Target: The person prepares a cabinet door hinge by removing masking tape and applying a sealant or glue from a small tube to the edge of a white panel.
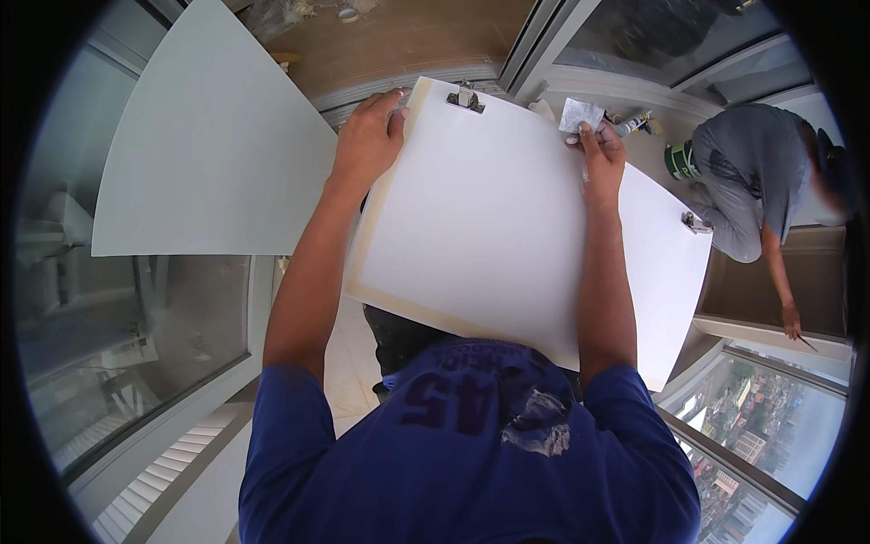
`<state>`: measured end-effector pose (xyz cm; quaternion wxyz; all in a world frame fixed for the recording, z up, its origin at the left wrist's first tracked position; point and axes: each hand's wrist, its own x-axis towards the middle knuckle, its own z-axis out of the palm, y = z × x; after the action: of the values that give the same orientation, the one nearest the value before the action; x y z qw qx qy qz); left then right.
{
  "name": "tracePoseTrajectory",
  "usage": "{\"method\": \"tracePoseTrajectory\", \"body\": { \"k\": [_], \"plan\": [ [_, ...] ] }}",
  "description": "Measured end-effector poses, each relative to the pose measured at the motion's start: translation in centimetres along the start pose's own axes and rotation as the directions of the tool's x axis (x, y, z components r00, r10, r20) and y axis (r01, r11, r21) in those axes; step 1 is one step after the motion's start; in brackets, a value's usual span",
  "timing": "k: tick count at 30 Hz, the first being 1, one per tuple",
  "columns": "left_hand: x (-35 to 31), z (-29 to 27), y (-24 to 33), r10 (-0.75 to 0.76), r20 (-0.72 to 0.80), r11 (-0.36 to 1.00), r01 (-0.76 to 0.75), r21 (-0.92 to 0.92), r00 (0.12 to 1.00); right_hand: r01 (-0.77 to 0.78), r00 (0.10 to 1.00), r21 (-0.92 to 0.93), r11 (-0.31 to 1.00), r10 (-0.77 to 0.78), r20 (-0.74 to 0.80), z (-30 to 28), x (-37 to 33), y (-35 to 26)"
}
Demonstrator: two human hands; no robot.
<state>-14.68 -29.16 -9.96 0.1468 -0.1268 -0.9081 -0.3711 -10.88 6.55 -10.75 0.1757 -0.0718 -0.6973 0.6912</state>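
Note:
A large white board [489, 208] lies in front of me, tilted, with a strip of tan masking tape [367, 245] along its left and near edges. My left hand [373, 127] is curled round the board's far left edge. My right hand [603, 154] pinches a small, square, pale grey sheet [580, 115], perhaps sandpaper, over the board's far edge. One metal clip [466, 98] grips the board's far edge near my left hand. Another metal clip [696, 223] sits on its right edge.
A second pale panel [217, 154] stands at left beside glass panes. To the right a co-worker [752, 172] in grey crouches, holding a thin tool near a window sill. Close to them are a green bucket [681, 161] and a tube [633, 123]. Windows at lower right overlook buildings.

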Motion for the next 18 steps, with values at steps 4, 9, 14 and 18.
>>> {"method": "tracePoseTrajectory", "body": {
  "k": [4,9,14,18],
  "plan": [
    [3.6,3.3,-0.3,-0.043,0.09,0.987,0.028,0.16,0.995,0.005,1.0,-0.03,1.0,-0.005,0.002,0.4,-0.4,-0.4],
    [6.0,5.3,0.4,-0.082,0.058,0.973,0.067,0.221,0.995,0.013,0.999,-0.046,0.999,-0.015,-0.031,0.0,-0.5,0.1],
    [8.8,5.2,2.0,-0.225,0.173,0.931,0.159,0.329,0.959,-0.005,1.0,-0.075,0.997,0.004,-0.018,-0.2,-0.5,0.0],
    [10.2,4.2,1.7,-0.337,0.237,0.894,0.231,0.383,0.911,0.024,1.0,-0.046,0.999,-0.024,0.011,0.8,0.1,0.9]
  ]
}}
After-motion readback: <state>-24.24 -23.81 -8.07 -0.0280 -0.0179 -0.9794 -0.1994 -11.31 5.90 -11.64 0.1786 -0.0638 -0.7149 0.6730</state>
